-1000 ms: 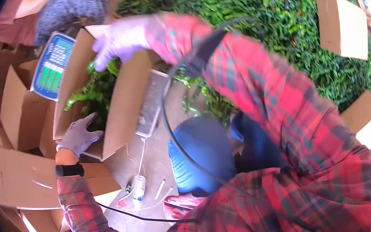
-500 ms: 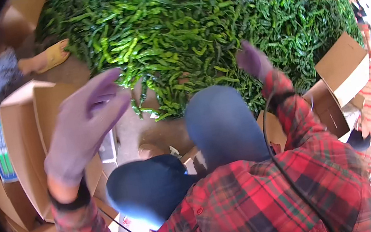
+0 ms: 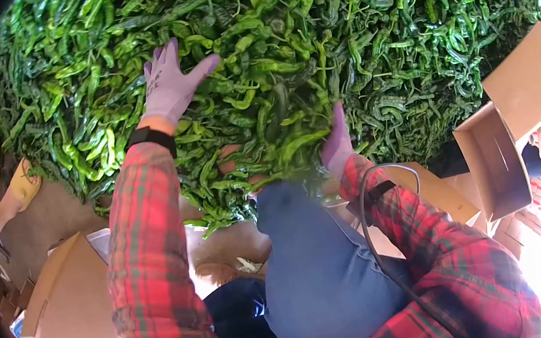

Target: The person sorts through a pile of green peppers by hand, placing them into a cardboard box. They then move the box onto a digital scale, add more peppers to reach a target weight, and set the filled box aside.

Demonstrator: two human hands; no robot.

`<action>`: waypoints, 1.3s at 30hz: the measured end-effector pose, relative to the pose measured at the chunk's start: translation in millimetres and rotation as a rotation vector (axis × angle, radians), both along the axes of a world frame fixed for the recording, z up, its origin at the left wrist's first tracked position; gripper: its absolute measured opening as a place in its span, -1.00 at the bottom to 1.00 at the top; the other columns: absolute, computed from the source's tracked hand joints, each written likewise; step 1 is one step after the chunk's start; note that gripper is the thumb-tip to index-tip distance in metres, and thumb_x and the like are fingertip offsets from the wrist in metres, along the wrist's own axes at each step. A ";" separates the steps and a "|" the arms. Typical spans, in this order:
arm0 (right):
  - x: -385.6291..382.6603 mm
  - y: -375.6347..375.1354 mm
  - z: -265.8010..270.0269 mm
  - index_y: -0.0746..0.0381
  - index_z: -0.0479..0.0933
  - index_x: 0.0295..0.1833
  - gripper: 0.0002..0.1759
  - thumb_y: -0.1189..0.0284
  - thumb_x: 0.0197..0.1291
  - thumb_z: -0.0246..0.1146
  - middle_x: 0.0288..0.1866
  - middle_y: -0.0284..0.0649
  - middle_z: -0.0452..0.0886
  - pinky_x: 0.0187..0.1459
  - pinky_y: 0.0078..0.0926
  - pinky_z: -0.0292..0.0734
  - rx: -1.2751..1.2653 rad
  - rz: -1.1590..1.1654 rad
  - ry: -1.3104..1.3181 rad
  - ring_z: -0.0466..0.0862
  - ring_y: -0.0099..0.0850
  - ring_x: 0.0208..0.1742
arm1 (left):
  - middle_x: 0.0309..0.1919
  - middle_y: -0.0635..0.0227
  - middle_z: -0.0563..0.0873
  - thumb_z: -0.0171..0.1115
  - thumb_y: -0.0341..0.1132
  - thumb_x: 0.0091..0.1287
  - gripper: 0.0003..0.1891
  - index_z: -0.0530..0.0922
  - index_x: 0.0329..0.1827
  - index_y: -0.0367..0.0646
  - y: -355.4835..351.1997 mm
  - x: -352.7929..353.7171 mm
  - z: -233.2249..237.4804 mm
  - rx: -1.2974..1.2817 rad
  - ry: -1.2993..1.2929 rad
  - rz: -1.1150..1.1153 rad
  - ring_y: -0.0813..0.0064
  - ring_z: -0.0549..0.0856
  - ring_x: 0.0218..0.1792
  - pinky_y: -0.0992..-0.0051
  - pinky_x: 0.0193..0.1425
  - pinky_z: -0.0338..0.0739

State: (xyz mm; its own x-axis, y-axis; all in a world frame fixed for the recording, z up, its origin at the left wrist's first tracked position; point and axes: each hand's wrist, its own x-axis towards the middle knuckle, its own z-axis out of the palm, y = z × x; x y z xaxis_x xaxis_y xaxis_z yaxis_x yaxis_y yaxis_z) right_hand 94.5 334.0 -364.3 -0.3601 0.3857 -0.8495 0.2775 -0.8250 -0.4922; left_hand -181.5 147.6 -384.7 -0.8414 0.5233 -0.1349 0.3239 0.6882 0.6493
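Note:
A wide heap of long green peppers [image 3: 255, 69] fills the upper half of the head view. My left hand [image 3: 169, 89], in a pale purple glove, lies on the peppers, palm down. Its fingers are spread and the thumb points to the right, with nothing held. My right hand [image 3: 337, 144], gloved alike, is at the near edge of the heap beside my raised knee. One digit stretches upward; the other fingers are mostly out of sight. Some peppers just left of it are blurred.
An open cardboard box [image 3: 496, 161] stands at the right, another box [image 3: 74, 313] at the lower left. A person's foot in a yellow sandal [image 3: 24, 185] is at the left edge of the heap. A black cable [image 3: 366, 224] runs along my right arm.
My left hand has moved from above the floor at the left onto the peppers. My right hand has come down nearer my knee. The view has shifted toward the heap.

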 end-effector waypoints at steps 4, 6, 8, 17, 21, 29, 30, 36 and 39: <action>-23.5 5.5 16.0 0.10 0.35 0.39 -0.24 -0.19 0.28 0.20 0.18 -0.15 0.61 0.13 -0.21 0.46 -0.009 0.129 -0.005 0.61 -0.22 0.10 | 0.41 -0.10 0.38 0.28 0.44 0.08 0.12 0.26 0.47 -0.34 26.2 22.7 -8.2 -0.080 -0.081 0.037 -0.02 0.28 0.46 0.11 0.55 0.06; -5.3 36.3 -8.5 0.15 0.39 0.38 -0.26 -0.18 0.34 0.14 0.25 -0.23 0.58 0.04 -0.28 0.46 0.115 0.211 -0.071 0.59 -0.33 0.13 | 0.40 -0.08 0.39 0.29 0.44 0.07 0.11 0.27 0.47 -0.30 23.2 33.1 19.5 -0.137 -0.258 -0.086 -0.04 0.31 0.44 0.10 0.53 0.11; 5.2 56.4 -49.2 0.13 0.35 0.43 -0.28 -0.14 0.37 0.12 0.30 -0.24 0.55 0.05 -0.33 0.48 0.070 0.197 -0.017 0.59 -0.37 0.16 | 0.39 -0.13 0.37 0.33 0.41 0.05 0.10 0.27 0.47 -0.28 23.6 37.3 18.9 -0.134 -0.203 -0.060 -0.02 0.33 0.42 0.12 0.51 0.17; 10.3 71.8 -63.0 0.28 0.34 0.44 -0.29 -0.01 0.40 0.15 0.26 -0.14 0.56 0.11 -0.44 0.47 -0.001 0.418 0.089 0.62 -0.43 0.07 | 0.32 -0.09 0.48 0.42 0.36 0.01 0.07 0.38 0.40 -0.36 46.9 51.3 24.1 -0.003 -0.313 0.024 -0.06 0.33 0.40 0.16 0.50 0.17; -24.9 78.3 20.0 0.37 0.46 0.31 -0.19 -0.10 0.21 0.30 0.06 -0.06 0.66 0.07 -0.43 0.51 0.371 1.006 -0.304 0.66 -0.34 0.01 | 0.21 -0.02 0.54 0.49 0.15 0.05 -0.13 0.45 0.31 -0.29 30.7 66.7 2.4 0.082 -0.128 0.016 -0.03 0.40 0.31 0.12 0.44 0.23; -90.8 52.5 27.5 0.12 0.58 0.03 -0.68 0.43 0.10 0.28 -0.04 -0.23 0.65 0.19 -0.15 0.45 1.849 1.265 0.032 0.61 -0.20 0.09 | 0.06 0.05 0.66 0.49 0.09 0.10 -0.35 0.60 0.10 -0.23 29.1 39.4 -11.9 0.251 -0.373 0.080 0.01 0.54 0.18 0.21 0.36 0.33; -94.5 43.4 9.6 0.07 0.56 0.02 -0.68 0.43 0.10 0.25 -0.06 -0.28 0.62 0.19 -0.10 0.42 2.026 1.326 -0.129 0.60 -0.21 0.08 | 0.06 0.06 0.66 0.49 0.09 0.09 -0.35 0.61 0.10 -0.21 27.3 46.3 -3.3 0.269 -0.366 0.072 0.02 0.54 0.19 0.21 0.37 0.32; -55.9 35.0 86.1 0.08 0.55 0.07 -0.60 0.38 0.05 0.26 -0.02 -0.24 0.59 0.21 -0.10 0.40 1.531 1.838 -0.390 0.56 -0.20 0.13 | 0.13 0.14 0.59 0.51 -0.01 0.10 -0.32 0.49 0.18 -0.22 -5.7 121.8 19.8 0.114 0.029 -0.044 -0.09 0.33 0.37 0.10 0.47 0.22; -4.1 73.3 139.8 0.18 0.56 0.05 -0.64 0.46 0.08 0.25 -0.06 -0.18 0.63 0.05 -0.23 0.52 1.524 1.428 -0.160 0.62 -0.19 0.01 | 0.23 0.09 0.54 0.50 -0.08 0.08 -0.32 0.46 0.22 -0.21 -17.4 155.8 23.8 0.043 0.113 -0.099 -0.16 0.24 0.43 0.05 0.50 0.19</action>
